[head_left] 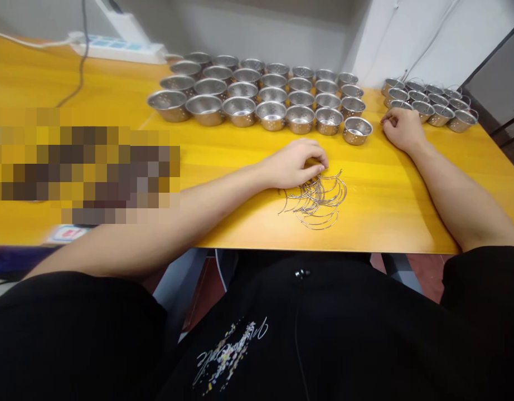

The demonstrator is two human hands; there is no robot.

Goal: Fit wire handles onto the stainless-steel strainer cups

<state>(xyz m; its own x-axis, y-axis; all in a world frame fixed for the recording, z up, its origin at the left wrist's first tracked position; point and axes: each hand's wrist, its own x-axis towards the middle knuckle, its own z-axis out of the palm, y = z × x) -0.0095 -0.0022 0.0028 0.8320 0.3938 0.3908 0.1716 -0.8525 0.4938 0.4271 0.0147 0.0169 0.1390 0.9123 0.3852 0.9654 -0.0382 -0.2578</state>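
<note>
Black shirt [344, 323] nearest; my left hand [297, 163] curls by curved wires [318, 201], likely light, springy, best taken mid-arc; right hand [404, 128] half-closed; can't tell if either pinches anything

Yellow table [391, 217] | grey wall [282, 28] | white pillar [391, 44] | reddish floor [430, 273] beneath

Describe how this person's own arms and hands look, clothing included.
The left grip and right grip are ungloved hands, with no watch visible. The left sleeve and right sleeve are short, loose and plain black, leaving the forearms bare. They match a black shirt with pale script and multicoloured specks; a small shiny clip sits on its front above a thin dark cord.
</note>
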